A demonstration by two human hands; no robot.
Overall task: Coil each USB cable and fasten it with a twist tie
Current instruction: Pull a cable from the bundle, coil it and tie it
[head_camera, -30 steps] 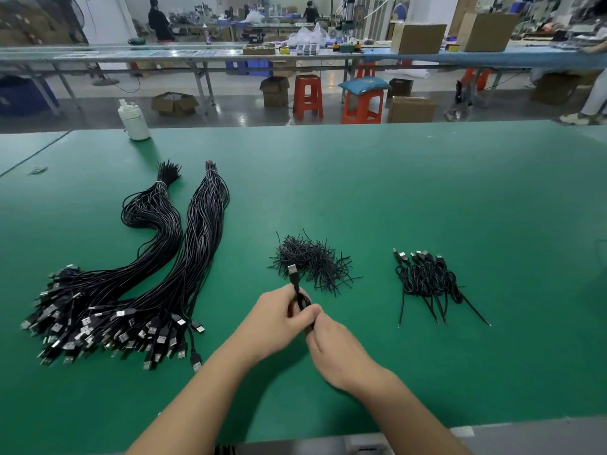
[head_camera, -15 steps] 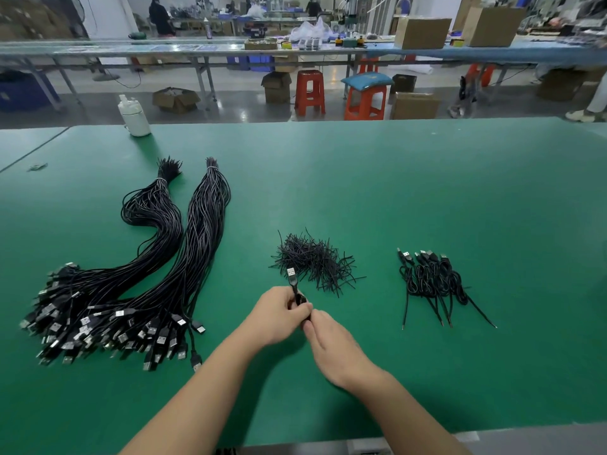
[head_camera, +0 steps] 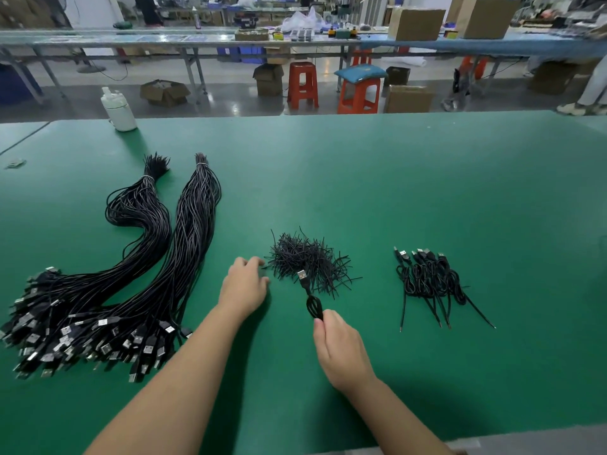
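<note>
My right hand (head_camera: 341,349) pinches a small coiled black USB cable (head_camera: 312,305) whose plug points up toward a heap of black twist ties (head_camera: 308,261) in the middle of the green table. My left hand (head_camera: 244,284) lies just left of that heap, fingertips at its edge, holding nothing that I can see. Two long bundles of uncoiled USB cables (head_camera: 138,274) stretch along the left side. A small group of coiled, tied cables (head_camera: 430,280) lies to the right.
The green table (head_camera: 427,192) reaches far back and right. A white plastic bottle (head_camera: 119,110) stands at the far left edge. Beyond the table are orange stools (head_camera: 359,95), cardboard boxes and other workbenches.
My left hand has let go of the coiled cable and moved left and forward to the edge of the twist-tie heap. The right hand alone now holds the coil.
</note>
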